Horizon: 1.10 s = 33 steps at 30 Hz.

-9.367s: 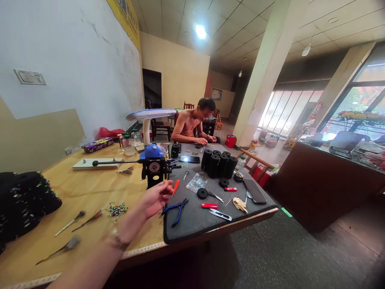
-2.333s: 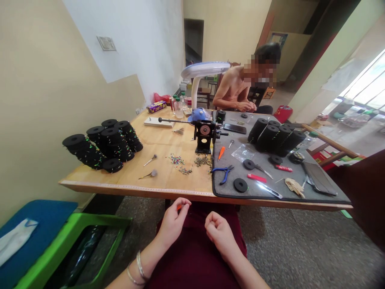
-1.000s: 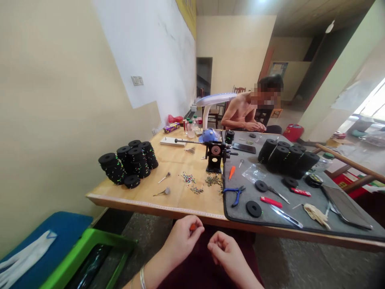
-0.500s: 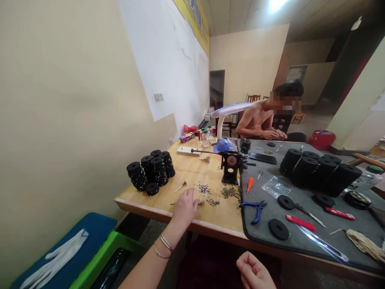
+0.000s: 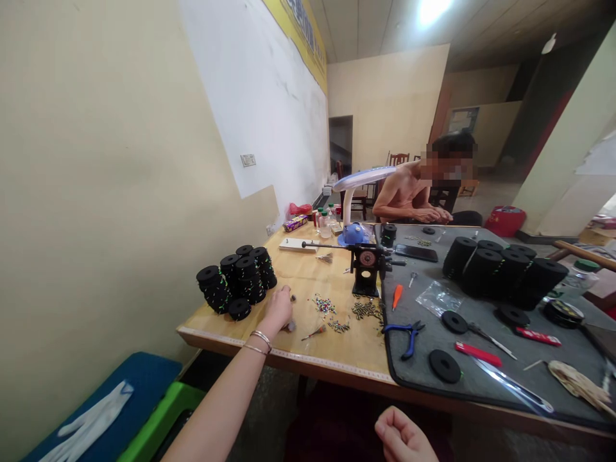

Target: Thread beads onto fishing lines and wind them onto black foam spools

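My left hand (image 5: 278, 310) reaches over the wooden table, fingers bent together and pressed down at a small brush-like piece (image 5: 293, 298) whose dark end shows past the fingertips. The hand hides the rest of that piece. To its right lie a thin piece with a reddish end (image 5: 315, 332), a scatter of multicoloured beads (image 5: 324, 304) and small metal parts (image 5: 339, 326). On its left stand stacks of black foam spools (image 5: 248, 273) wound with line and bright bits. My right hand (image 5: 405, 435) is closed, fingers curled, below the table edge; anything inside is hidden.
A black hand-cranked winder (image 5: 366, 266) stands mid-table beside a blue-based lamp (image 5: 355, 233). The grey mat (image 5: 433, 343) bears pliers (image 5: 407, 337), an orange-handled tool (image 5: 397, 297), tweezers (image 5: 517, 388) and black spools (image 5: 486, 269). A person (image 5: 407, 192) sits across the table.
My left hand has moved left, from beside the reddish-ended piece to over the brush-like piece, and its fingers bend down more. My right hand stays curled. The view has shifted slightly.
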Each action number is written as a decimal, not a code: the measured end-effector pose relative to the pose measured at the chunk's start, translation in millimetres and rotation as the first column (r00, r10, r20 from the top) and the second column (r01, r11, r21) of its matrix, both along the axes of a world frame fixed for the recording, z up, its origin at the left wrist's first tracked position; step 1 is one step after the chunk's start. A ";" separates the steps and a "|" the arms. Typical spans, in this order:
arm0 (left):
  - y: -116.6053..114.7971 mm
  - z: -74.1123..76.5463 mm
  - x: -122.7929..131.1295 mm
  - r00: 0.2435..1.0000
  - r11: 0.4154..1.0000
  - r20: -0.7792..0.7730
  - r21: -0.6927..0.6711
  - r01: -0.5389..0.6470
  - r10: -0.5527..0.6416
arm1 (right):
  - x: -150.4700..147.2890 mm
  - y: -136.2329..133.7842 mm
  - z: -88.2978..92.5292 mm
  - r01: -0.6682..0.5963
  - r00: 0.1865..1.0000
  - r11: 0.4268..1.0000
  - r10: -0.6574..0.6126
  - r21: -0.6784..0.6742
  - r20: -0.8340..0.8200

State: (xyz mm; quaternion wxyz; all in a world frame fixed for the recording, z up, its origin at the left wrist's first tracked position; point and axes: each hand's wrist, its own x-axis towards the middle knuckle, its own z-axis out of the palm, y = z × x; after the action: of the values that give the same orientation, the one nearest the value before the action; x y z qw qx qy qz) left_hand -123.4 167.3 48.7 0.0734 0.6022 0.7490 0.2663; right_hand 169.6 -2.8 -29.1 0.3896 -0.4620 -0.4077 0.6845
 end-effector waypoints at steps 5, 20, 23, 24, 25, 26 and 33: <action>-12.1 19.3 5.1 0.979 0.996 0.184 0.052 0.078 -0.086 | 2.3 -4.4 -1.5 0.056 0.998 0.998 -0.056 -0.001 -0.030; -184.9 -37.6 136.6 0.123 0.864 0.990 -0.124 0.488 0.073 | -11.3 -16.3 30.0 0.162 0.987 0.986 -0.162 0.029 0.007; -184.2 -41.2 139.5 0.173 0.867 0.984 -0.119 0.485 0.039 | -11.6 -14.9 26.1 0.164 0.986 0.986 -0.166 0.040 0.024; -184.1 -41.1 139.8 0.195 0.867 0.981 -0.117 0.484 0.024 | -11.8 -14.5 24.9 0.162 0.986 0.986 -0.163 0.045 0.031; -184.2 -40.9 140.1 0.219 0.868 0.976 -0.116 0.483 0.009 | -12.1 -14.3 23.9 0.161 0.986 0.986 -0.163 0.049 0.038; -184.5 -40.8 140.3 0.244 0.868 0.970 -0.116 0.483 -0.006 | -12.5 -14.1 23.1 0.158 0.986 0.986 -0.160 0.050 0.047; -186.4 -47.1 142.7 0.387 0.866 0.912 -0.081 0.494 -0.135 | -13.6 -14.9 23.3 0.142 0.977 0.985 -0.156 0.103 0.143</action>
State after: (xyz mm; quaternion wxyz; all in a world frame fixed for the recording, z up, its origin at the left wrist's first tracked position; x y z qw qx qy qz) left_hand 19.4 -19.0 1.6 0.6041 0.4843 0.5018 0.3857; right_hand 156.0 -17.8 -5.8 0.4288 -0.5230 -0.4314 0.5970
